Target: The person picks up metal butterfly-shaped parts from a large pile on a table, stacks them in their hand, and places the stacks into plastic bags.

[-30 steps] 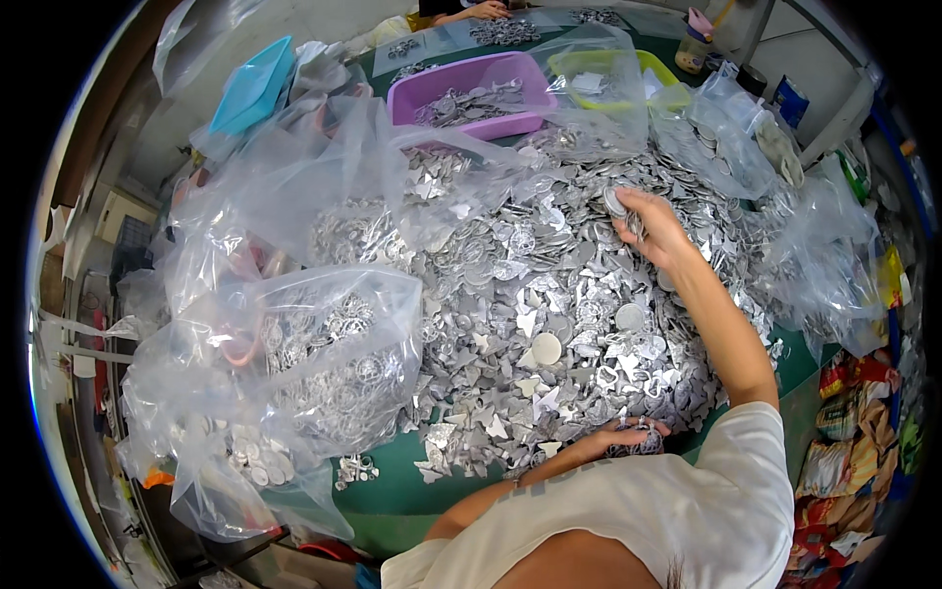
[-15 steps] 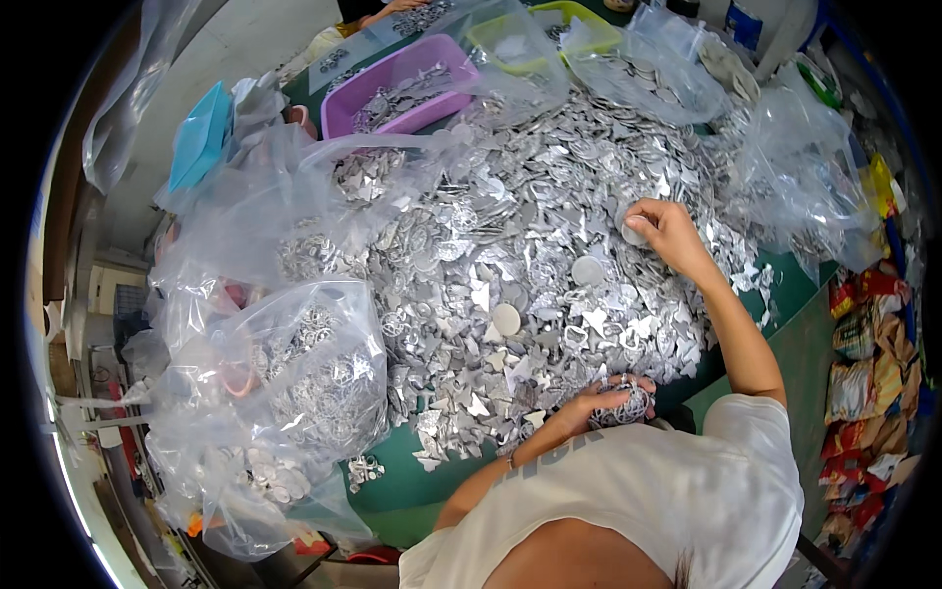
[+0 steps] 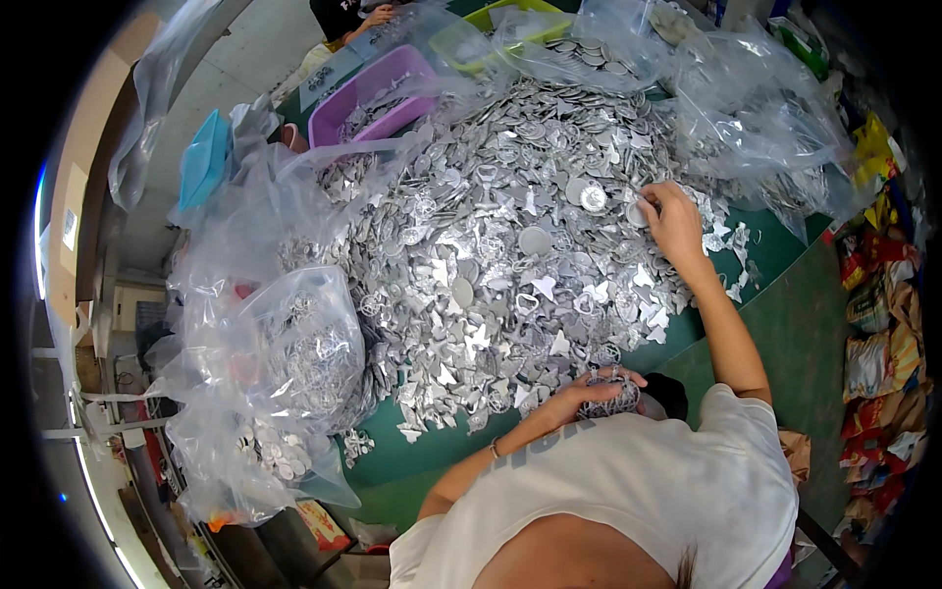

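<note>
My right hand (image 3: 673,228) is over the right part of a big heap of flat silver metal pieces (image 3: 510,285). Its thumb and fingers are closed at the edge of a round metal disc (image 3: 638,214). By the near edge of the heap, close to my body, my left hand (image 3: 589,395) curls round a bunch of openwork metal pieces (image 3: 618,395). Part of that bunch is hidden by my fingers and shirt. Left of my right hand, a bright patterned disc (image 3: 593,196) lies on the heap, with a plain disc (image 3: 535,241) nearer to me.
Clear plastic bags of metal parts (image 3: 304,344) stand along the left. A purple bin (image 3: 412,110) and a yellow-green bin (image 3: 549,29) hold the far side, near another person's hand (image 3: 377,18). Another plastic bag (image 3: 756,108) lies far right on the green table (image 3: 392,461).
The whole view has shifted slightly. My right hand has moved a little over the heap, its fingers still at a disc. My left hand keeps its bunch near my body.
</note>
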Motion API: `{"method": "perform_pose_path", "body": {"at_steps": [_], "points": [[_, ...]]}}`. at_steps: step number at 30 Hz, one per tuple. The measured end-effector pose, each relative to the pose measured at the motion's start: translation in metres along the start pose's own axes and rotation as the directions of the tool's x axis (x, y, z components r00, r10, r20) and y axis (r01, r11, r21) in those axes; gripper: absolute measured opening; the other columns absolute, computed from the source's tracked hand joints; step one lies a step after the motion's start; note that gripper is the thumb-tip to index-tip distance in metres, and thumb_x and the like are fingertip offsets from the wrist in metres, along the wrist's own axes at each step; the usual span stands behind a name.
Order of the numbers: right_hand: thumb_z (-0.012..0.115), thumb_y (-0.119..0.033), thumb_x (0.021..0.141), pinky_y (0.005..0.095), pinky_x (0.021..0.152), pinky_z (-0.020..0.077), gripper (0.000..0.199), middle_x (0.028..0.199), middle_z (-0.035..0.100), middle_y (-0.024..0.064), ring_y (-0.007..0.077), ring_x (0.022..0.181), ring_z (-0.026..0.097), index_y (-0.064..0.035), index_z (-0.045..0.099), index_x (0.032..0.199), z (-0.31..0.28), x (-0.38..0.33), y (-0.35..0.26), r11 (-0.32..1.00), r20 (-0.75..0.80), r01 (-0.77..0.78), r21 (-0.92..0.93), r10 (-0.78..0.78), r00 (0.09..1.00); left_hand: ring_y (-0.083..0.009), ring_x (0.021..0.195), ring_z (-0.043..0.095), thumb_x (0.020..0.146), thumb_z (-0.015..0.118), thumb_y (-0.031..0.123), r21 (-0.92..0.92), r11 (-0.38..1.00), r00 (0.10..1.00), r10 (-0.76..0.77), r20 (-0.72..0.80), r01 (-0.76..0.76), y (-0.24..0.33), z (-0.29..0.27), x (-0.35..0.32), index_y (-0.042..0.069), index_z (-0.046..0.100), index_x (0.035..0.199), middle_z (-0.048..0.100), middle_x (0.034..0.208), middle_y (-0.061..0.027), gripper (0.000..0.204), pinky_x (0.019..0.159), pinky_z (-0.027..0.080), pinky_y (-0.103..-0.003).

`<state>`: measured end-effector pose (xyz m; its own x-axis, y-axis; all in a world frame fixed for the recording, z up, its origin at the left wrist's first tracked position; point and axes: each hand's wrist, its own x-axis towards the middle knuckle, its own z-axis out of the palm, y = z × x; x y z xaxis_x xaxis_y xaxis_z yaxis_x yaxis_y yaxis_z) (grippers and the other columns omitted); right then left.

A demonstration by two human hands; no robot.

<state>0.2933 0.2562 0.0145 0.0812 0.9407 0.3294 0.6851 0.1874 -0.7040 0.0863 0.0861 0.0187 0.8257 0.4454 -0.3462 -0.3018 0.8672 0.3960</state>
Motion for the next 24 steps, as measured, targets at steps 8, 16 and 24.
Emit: {"method": "perform_pose_path", "body": {"at_steps": [8, 16, 24], "points": [[0.054, -0.009, 0.084, 0.0206, 0.055, 0.0376, 0.015, 0.071, 0.054, -0.0013, 0.0063, 0.062, 0.048, -0.0011, 0.061, 0.095, -0.027, -0.025, 0.001, 0.792, 0.297, -0.330, 0.513, 0.197, 0.934, -0.0209, 0.072, 0.053, 0.086, 0.053, 0.027, -0.328, 0.940, 0.994, 0.066, -0.085, -0.090, -0.015, 0.006, 0.005, 0.007, 0.045, 0.117, 0.056, 0.095, -0.0152, 0.038, 0.046, 0.044, -0.026], [0.066, -0.019, 0.074, 0.0363, 0.055, 0.0431, 0.021, 0.086, 0.059, 0.0109, 0.0312, 0.065, 0.057, -0.0032, 0.061, 0.087, 0.040, 0.020, -0.026, 0.907, 0.121, 0.225, -0.355, -0.195, 0.973, -0.0230, 0.074, 0.050, 0.086, 0.051, 0.027, -0.351, 0.926, 0.986, 0.094, -0.136, -0.137, -0.029, 0.010, 0.009, 0.010, 0.044, 0.118, 0.053, 0.100, -0.0170, 0.037, 0.047, 0.043, -0.029], [0.056, -0.014, 0.084, 0.0218, 0.043, 0.0365, 0.017, 0.081, 0.059, 0.0090, 0.0127, 0.056, 0.050, 0.0020, 0.055, 0.091, 0.006, 0.005, -0.018, 0.324, 0.543, -0.579, 0.748, 0.204, 0.815, -0.0224, 0.076, 0.048, 0.087, 0.048, 0.028, -0.391, 0.889, 0.967, 0.185, -0.173, -0.240, -0.031, 0.008, 0.006, 0.009, 0.042, 0.118, 0.052, 0.101, -0.0156, 0.037, 0.047, 0.042, -0.028]]}}
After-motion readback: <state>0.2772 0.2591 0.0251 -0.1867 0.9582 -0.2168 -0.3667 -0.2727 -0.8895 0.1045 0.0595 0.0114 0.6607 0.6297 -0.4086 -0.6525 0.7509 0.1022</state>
